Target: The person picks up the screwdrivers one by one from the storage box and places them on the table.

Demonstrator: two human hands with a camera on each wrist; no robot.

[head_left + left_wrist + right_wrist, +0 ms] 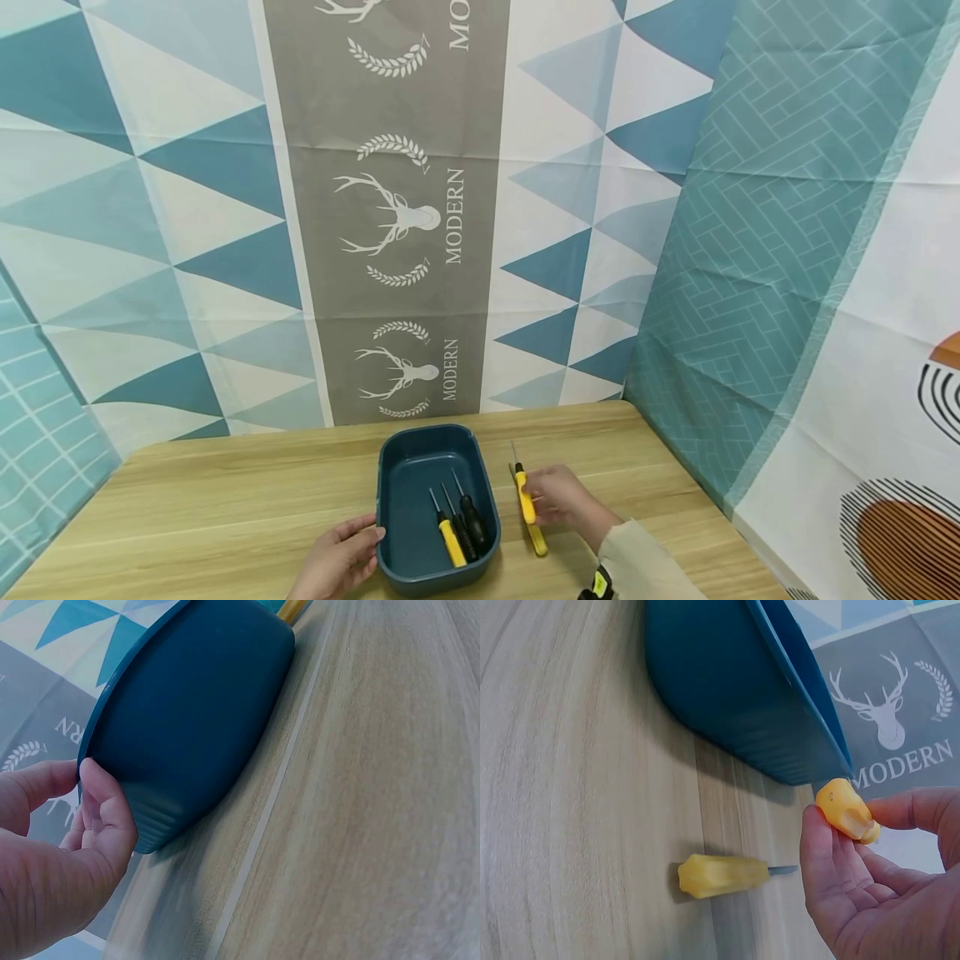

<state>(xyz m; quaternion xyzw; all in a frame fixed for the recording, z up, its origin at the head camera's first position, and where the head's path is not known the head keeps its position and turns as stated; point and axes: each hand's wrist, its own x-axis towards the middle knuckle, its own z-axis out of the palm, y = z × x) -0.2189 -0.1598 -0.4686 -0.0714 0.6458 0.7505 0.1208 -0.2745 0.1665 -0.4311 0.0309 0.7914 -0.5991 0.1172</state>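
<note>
A dark blue plastic bin (420, 467) stands on the table. My left hand (341, 560) pinches its left rim between thumb and fingers, as the left wrist view also shows. To the right of the bin, my right hand (561, 496) holds a yellow-handled screwdriver (526, 502) by the handle, its thin shaft pointing away from me. Below it on the tabletop lies a second yellow screwdriver (724, 876), partly covered by the held one in the head view. Inside the bin rest one yellow-handled screwdriver (452, 543) and two black-handled screwdrivers (474, 521), shafts pointing to the far side.
The wood-grain table (247, 500) reaches back to a patterned cloth wall (405, 250). Another hanging cloth (750, 333) borders the table's right edge. A small black and yellow object (600, 583) shows beside the right sleeve at the bottom.
</note>
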